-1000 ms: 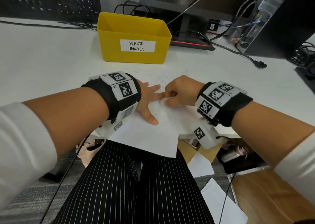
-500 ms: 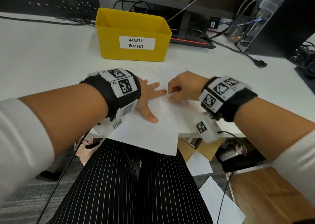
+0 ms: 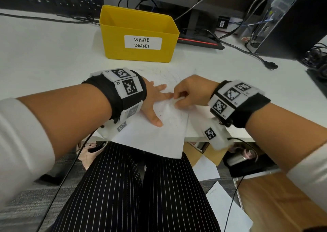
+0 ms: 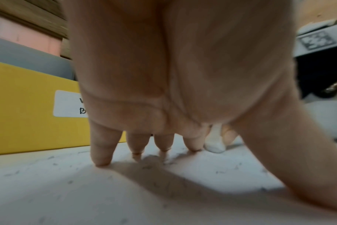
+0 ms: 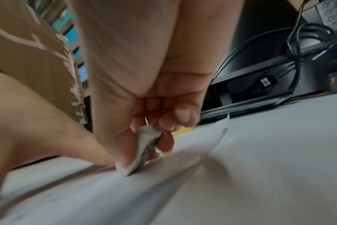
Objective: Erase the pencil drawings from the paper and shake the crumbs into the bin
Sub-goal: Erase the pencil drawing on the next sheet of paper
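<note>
On desk nr yellow bin (image 3: 139, 35), L hand (image 3: 155, 101) fingers spread flat on paper (image 3: 152, 138), R hand (image 3: 192, 92) pinching eraser (image 5: 144, 150) onto sheet

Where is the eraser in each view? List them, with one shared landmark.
Head: hidden inside the right hand, not visible itself.
Left wrist: eraser, white tip on the paper beyond the fingertips.
Right wrist: eraser, pinched at centre.
Shared landmark: the paper.
</note>
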A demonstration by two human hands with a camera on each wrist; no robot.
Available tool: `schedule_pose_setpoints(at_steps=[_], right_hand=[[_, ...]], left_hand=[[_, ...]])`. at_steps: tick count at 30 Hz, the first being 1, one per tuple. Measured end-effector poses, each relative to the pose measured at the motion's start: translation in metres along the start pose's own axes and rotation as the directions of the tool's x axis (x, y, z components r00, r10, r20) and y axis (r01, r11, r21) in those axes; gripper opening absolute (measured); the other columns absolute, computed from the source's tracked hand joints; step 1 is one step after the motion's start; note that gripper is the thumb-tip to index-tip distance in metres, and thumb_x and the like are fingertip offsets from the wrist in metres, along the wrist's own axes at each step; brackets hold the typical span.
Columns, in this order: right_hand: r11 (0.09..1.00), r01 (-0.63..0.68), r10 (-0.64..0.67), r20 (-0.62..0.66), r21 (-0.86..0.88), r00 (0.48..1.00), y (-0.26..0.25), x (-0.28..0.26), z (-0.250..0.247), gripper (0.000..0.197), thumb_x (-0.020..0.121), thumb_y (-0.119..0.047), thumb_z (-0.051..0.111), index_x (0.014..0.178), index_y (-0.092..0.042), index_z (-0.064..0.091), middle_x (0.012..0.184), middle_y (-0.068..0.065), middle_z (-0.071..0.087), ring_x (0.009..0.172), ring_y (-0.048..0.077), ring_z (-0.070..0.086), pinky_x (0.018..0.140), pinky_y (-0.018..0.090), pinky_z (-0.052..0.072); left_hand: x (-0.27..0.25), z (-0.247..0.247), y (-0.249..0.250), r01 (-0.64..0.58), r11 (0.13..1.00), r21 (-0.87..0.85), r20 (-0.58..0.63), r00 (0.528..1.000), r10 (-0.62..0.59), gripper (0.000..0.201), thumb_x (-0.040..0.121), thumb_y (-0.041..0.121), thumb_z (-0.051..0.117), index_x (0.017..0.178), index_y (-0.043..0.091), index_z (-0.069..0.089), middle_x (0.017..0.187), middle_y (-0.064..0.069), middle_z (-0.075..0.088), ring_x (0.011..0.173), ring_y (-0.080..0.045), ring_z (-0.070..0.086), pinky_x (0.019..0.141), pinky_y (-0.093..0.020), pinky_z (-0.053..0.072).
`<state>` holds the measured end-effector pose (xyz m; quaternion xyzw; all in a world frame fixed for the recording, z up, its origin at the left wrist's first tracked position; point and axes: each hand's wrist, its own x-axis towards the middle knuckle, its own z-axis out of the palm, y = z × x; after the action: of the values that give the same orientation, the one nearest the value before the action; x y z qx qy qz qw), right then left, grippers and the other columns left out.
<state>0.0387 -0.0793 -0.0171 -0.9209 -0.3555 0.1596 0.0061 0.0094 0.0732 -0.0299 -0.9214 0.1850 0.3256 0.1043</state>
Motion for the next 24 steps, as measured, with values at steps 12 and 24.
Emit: schedule_pose_setpoints(at_steps=[12,24], right_hand=[[0.995,0.094,-0.094,0.026,0.019,0.995,-0.006,-0.026,0.012,0.023,0.082,-0.02,0.066,0.097,-0.003,0.068,0.09,0.009,0.065,0.068,0.011,0.046,0.061,0.007,0.035],[1.0,-0.012,0.014,-0.061,0.026,0.998,-0.003,-0.011,0.004,0.024,0.084,-0.019,0.064,0.104,-0.006,0.066,0.075,-0.003,0.052,0.07,0.011,0.045,0.054,0.004,0.029]], left_hand=[[0.002,-0.002,0.001,0.025,0.999,0.034,0.006,1.0,-0.025,0.11,0.074,0.071,0.053,0.144,0.036,-0.024,0.154,0.001,-0.027,0.145,-0.032,-0.006,0.115,-0.049,0.006],[-0.001,-0.003,0.002,0.027,0.999,0.026,0.006,1.0,-0.027,0.107,0.077,0.068,0.054,0.144,0.036,-0.024,0.154,0.0,-0.027,0.145,-0.03,-0.007,0.115,-0.047,0.004]])
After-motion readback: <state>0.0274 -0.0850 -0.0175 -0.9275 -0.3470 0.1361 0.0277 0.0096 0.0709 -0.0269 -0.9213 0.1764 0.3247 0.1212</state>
